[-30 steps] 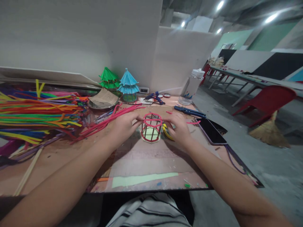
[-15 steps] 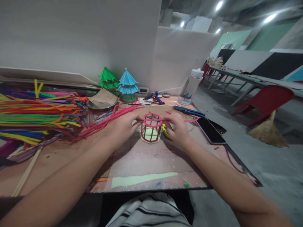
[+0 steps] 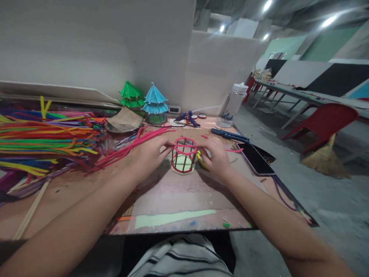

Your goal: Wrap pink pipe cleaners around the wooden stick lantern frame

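Note:
A small cage-like frame (image 3: 180,161) stands on the table, with brown upright sticks, a pale green base edged in red and a pink ring on top. Across the front of its top runs a pink pipe cleaner (image 3: 186,146). My left hand (image 3: 154,152) pinches it at the frame's left side, thumb and index together. My right hand (image 3: 215,154) pinches it on the right, and a pink end shows beyond that hand. Behind my right fingers lies a yellow-handled tool (image 3: 202,161), partly hidden.
Bundled colourful pipe cleaners (image 3: 49,134) fill the left side, with loose pink ones (image 3: 129,148) nearer. Behind stand green (image 3: 131,94) and blue (image 3: 155,102) model pavilions, a glue gun (image 3: 188,117) and a water bottle (image 3: 229,105). Blue-handled pliers (image 3: 230,135) and a phone (image 3: 256,159) lie right.
The pink end beyond my right hand has shifted slightly down. Both hands keep nearly the same place at the frame's top, which stays put.

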Demonstrator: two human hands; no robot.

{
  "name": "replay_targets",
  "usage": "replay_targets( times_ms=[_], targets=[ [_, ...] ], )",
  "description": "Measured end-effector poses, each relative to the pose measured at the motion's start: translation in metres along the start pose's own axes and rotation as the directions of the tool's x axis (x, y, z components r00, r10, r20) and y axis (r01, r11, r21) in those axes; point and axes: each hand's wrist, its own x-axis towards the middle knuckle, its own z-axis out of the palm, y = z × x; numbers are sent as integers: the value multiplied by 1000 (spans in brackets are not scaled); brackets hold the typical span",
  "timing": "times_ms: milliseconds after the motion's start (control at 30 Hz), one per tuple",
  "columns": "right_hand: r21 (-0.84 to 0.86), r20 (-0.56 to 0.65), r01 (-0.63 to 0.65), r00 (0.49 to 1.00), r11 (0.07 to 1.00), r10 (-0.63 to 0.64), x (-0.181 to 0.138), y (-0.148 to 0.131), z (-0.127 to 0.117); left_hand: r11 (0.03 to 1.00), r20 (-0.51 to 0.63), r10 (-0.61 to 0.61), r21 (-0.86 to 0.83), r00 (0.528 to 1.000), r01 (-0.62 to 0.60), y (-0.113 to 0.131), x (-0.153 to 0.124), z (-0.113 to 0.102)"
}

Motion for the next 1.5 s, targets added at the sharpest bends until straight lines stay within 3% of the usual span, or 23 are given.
replay_targets(
  times_ms=[100,200,300,367,500,567,667,800,900,1033,1300,1400,1500],
  targets=[
    [14,-120,12,993,1000,-11,0,-2,-2,996,7,-69,-52,998,69,-2,0,4],
    [-11,-169,118,978,993,-118,5,-6,-19,997,101,-72,9,992,71,-9,2,7],
    [-45,-32,261,964,964,-263,12,-7,-41,997,206,-72,53,976,62,-15,3,11],
    [-24,69,292,955,956,-289,14,-7,-51,995,231,-98,29,968,94,-17,3,12],
    [-26,255,315,920,949,-298,15,-12,-48,974,113,-220,-36,969,225,-17,6,5],
    [-109,415,266,888,958,-199,16,-15,-42,969,5,-245,-32,970,245,-19,9,-3],
    [-273,563,80,822,959,92,17,-11,-33,967,-101,-246,-94,964,236,-23,13,-15],
    [-425,512,-205,749,882,421,15,15,-26,907,-116,-288,-351,950,232,-24,18,-18],
    [-485,488,-300,687,822,539,11,35,-22,788,-63,-370,-550,927,277,-20,21,-15],
    [-497,521,-327,629,804,577,8,44,-22,703,-36,-433,-639,901,312,-14,24,-13],
    [-427,580,-374,586,823,567,10,40,-23,703,-110,-434,-662,894,260,-8,24,-20],
    [-419,591,-344,600,840,540,12,35,-26,703,-134,-446,-665,885,254,-9,25,-23],
    [-422,622,-319,579,849,527,14,28,-29,707,-133,-441,-661,888,252,-11,25,-23]
  ],
)
